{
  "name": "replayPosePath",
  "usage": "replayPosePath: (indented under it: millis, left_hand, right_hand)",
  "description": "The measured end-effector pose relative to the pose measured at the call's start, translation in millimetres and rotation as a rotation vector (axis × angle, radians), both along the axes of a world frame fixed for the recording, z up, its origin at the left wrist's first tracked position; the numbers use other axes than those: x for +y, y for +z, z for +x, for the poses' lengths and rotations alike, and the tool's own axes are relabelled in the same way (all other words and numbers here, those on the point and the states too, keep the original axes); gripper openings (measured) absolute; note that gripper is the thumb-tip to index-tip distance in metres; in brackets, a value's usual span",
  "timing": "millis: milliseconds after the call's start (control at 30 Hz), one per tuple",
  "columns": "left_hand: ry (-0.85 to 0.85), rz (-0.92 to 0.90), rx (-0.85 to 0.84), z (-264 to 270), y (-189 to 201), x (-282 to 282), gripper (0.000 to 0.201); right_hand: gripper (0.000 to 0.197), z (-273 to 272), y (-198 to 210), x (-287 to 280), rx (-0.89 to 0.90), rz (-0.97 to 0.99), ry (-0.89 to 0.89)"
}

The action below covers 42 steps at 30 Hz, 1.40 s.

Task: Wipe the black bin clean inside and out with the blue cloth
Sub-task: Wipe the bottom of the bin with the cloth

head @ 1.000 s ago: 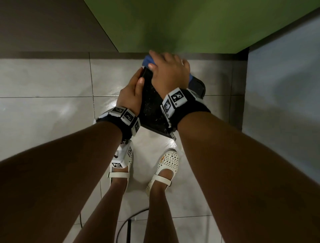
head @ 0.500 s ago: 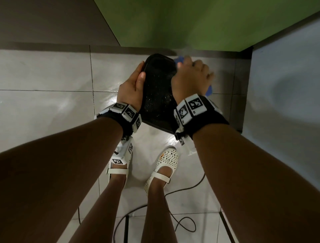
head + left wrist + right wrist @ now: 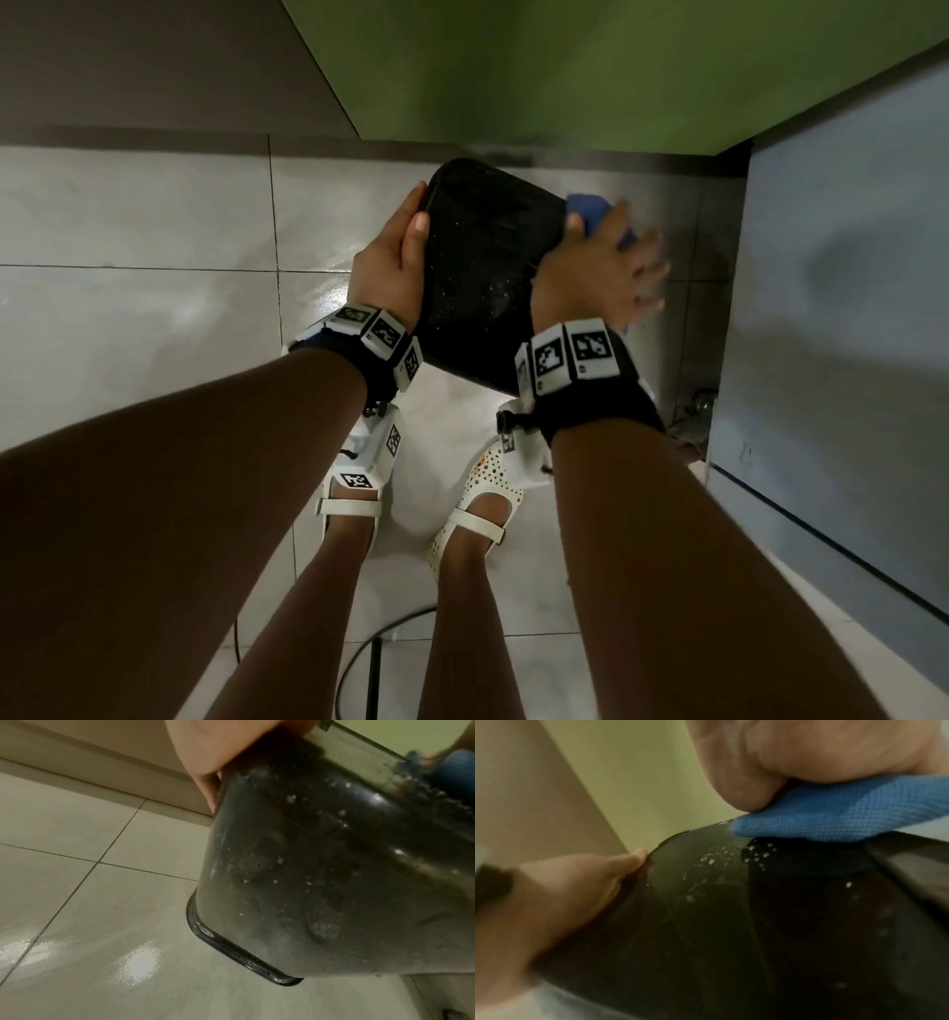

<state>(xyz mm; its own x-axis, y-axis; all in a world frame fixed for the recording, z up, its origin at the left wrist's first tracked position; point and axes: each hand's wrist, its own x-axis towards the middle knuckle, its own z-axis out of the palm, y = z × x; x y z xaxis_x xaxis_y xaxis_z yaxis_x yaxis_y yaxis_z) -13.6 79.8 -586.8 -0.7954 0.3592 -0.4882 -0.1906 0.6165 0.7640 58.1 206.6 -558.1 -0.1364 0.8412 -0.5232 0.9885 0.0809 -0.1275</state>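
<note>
I hold the black bin (image 3: 482, 277) tilted above the tiled floor, and its wet dark wall is speckled with droplets (image 3: 321, 872). My left hand (image 3: 395, 257) grips its left edge, thumb lying along the upper face. My right hand (image 3: 601, 272) presses the blue cloth (image 3: 590, 210) against the bin's right side, fingers spread and blurred. In the right wrist view the thumb clamps the blue cloth (image 3: 834, 815) onto the bin's wall (image 3: 731, 923), with my left hand (image 3: 572, 882) across from it. The bin's rim (image 3: 231, 949) points down towards the floor.
A green panel (image 3: 590, 67) rises just beyond the bin and a grey cabinet face (image 3: 842, 308) stands close on the right. My feet in white shoes (image 3: 477, 503) stand under the bin on glossy tiles (image 3: 128, 318). A black cable (image 3: 369, 647) lies on the floor behind them.
My right hand has slid the blue cloth from the bin's far top end round to its right side. The bin has turned and its broad dark face now shows more fully.
</note>
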Motion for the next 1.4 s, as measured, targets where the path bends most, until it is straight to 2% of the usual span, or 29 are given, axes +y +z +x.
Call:
replayPosePath:
  millis: [67, 100, 167, 267, 400, 467, 567, 600, 667, 800, 933, 1066, 1233, 1400]
  left_hand:
    - [-0.005, -0.006, 0.003, 0, 2, 0, 0.041]
    - [-0.008, -0.011, 0.005, 0, 3, 1, 0.042]
    - [-0.016, -0.038, 0.023, 1, 7, 2, 0.043]
    - [-0.015, -0.083, 0.029, 6, 12, 1, 0.044]
    - [0.003, -0.104, -0.013, 3, 14, -11, 0.047]
    - [-0.067, -0.151, 0.034, -9, 16, -13, 0.047]
    - [-0.309, -0.238, 0.002, -23, 19, -3, 0.046]
    - [-0.362, -0.247, -0.032, -23, 18, 1, 0.046]
    - [-0.361, -0.245, -0.053, -19, 15, 7, 0.047]
    - [-0.210, -0.141, -0.037, -13, 4, 4, 0.045]
    - [-0.220, -0.088, -0.024, -14, 1, 3, 0.044]
    - [-0.170, -0.041, -0.032, -11, 0, 1, 0.045]
    - [-0.106, -0.024, -0.065, -9, 0, -1, 0.053]
    - [-0.144, -0.054, -0.056, -10, 0, 1, 0.045]
  right_hand:
    - [0.048, 4, -1, 0, 0.102, -0.035, -0.232]
    - [0.044, 4, -3, 1, 0.150, -0.038, -0.264]
    - [0.039, 2, -1, 5, 0.192, -0.025, -0.204]
    - [0.037, -2, 1, 13, 0.199, -0.012, 0.013]
    - [0.038, -15, 1, 25, 0.215, 0.060, 0.415]
    - [0.038, -24, -1, 29, 0.257, 0.079, 0.634]
    - [0.039, -43, -5, 30, 0.303, 0.038, 0.981]
    - [0.039, -49, -6, 30, 0.304, 0.001, 1.057]
    - [0.038, -57, -5, 33, 0.286, -0.039, 1.125]
    - [0.043, -68, -7, 23, 0.222, -0.011, 1.081]
    - [0.044, -69, -11, 5, 0.199, 0.137, 1.074]
    - [0.046, -64, -13, 8, 0.205, 0.131, 1.053]
    - [0.044, -34, -12, 14, 0.237, 0.166, 0.689]
    - [0.044, 4, -8, 28, 0.135, 0.118, 0.487]
